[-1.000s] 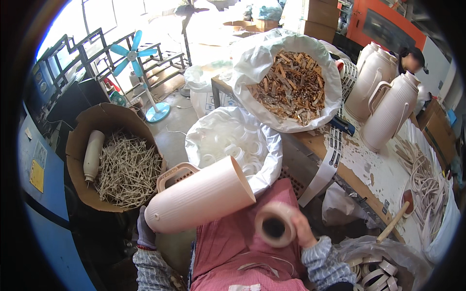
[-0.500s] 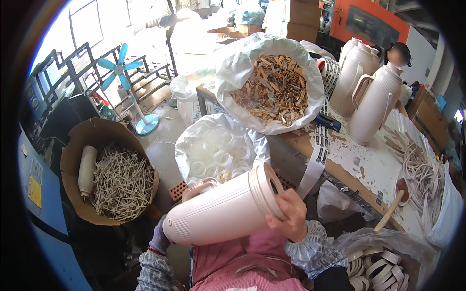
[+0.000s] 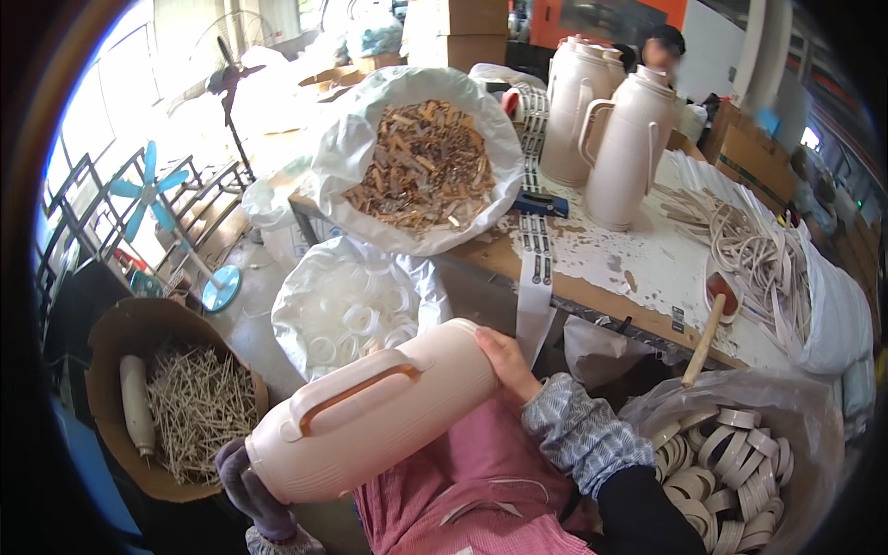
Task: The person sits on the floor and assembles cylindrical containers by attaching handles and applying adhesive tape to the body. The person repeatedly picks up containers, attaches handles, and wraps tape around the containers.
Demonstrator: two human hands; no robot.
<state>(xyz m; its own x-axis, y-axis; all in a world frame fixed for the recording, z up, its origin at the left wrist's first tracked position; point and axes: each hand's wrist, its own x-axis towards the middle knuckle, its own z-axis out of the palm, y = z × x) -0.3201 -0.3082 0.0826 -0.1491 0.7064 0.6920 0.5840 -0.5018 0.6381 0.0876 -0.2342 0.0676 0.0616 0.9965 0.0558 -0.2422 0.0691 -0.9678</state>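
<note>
A pale pink thermos jug casing [image 3: 393,421] lies tilted across my lap, its loop handle [image 3: 356,398] facing up and its right end raised. My left hand [image 3: 254,495], in a grey-purple glove, has its fingers wrapped round the casing's lower left end. Bare, my right hand [image 3: 507,363] grips the casing's upper right end, the fingers partly out of sight behind it. Past the casing stands a white sack [image 3: 294,294] of translucent plastic rings [image 3: 361,319].
On the worktable [image 3: 592,301] at right are finished-looking jugs [image 3: 629,153], a mallet [image 3: 705,342], pale plastic strips [image 3: 740,231] and a sack of brown scraps [image 3: 425,166]. A bag of pink rings [image 3: 731,462] sits lower right, a carton [image 3: 102,398] of thin rods at left. Another person [image 3: 664,51] is beyond.
The casing has been rolled so its handle faces up, and its open right end has turned out of sight. My view has swung to the right.
</note>
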